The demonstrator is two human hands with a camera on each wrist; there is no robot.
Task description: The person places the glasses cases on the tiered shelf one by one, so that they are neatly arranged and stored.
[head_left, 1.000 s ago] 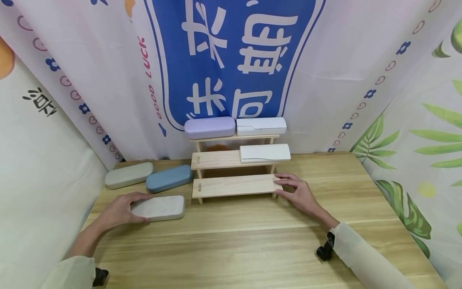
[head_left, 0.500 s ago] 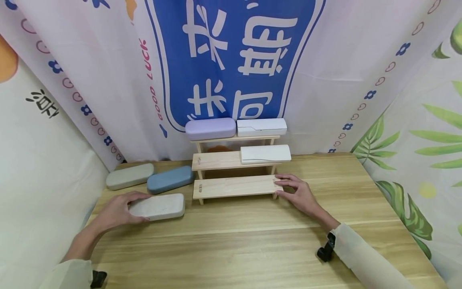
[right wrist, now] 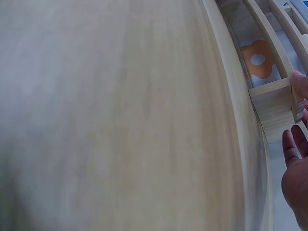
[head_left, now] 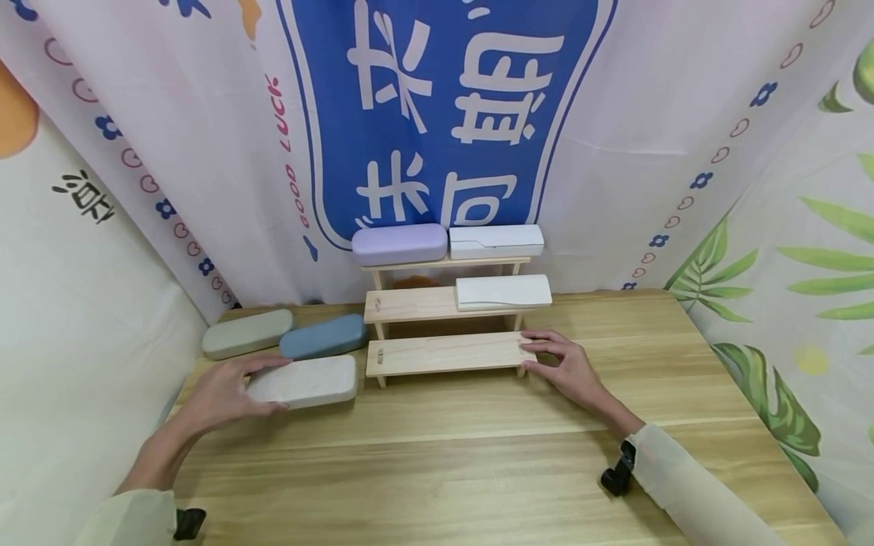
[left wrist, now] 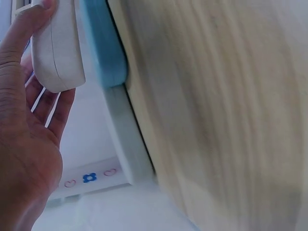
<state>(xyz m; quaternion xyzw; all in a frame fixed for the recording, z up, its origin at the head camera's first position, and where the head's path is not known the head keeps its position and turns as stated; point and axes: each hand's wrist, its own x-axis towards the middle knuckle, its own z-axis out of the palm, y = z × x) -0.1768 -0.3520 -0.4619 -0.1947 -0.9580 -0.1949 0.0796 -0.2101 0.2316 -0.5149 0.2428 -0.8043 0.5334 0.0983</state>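
My left hand (head_left: 220,393) grips the left end of a whitish-grey glasses case (head_left: 309,381), thumb on the near side and fingers on the far side. In the left wrist view this case (left wrist: 57,53) is up off the table, beside a blue glasses case (left wrist: 103,43). A three-step wooden display stand (head_left: 444,355) stands at the table's back. The right hand (head_left: 568,370) holds the right end of its lowest step between thumb and fingers. In the right wrist view, the fingers show at that step's end (right wrist: 297,103).
Behind the held case lie a grey-green glasses case (head_left: 247,334) and the blue one. A lilac case (head_left: 399,244) and a white case (head_left: 496,241) sit on the top step. Another white case (head_left: 503,293) occupies the middle step's right. Printed curtains (head_left: 655,114) border the wooden table (head_left: 451,470).
The left hand has lifted the whitish-grey case off the table and moved it slightly away from the body, towards the blue case. My right hand stays at the stand.
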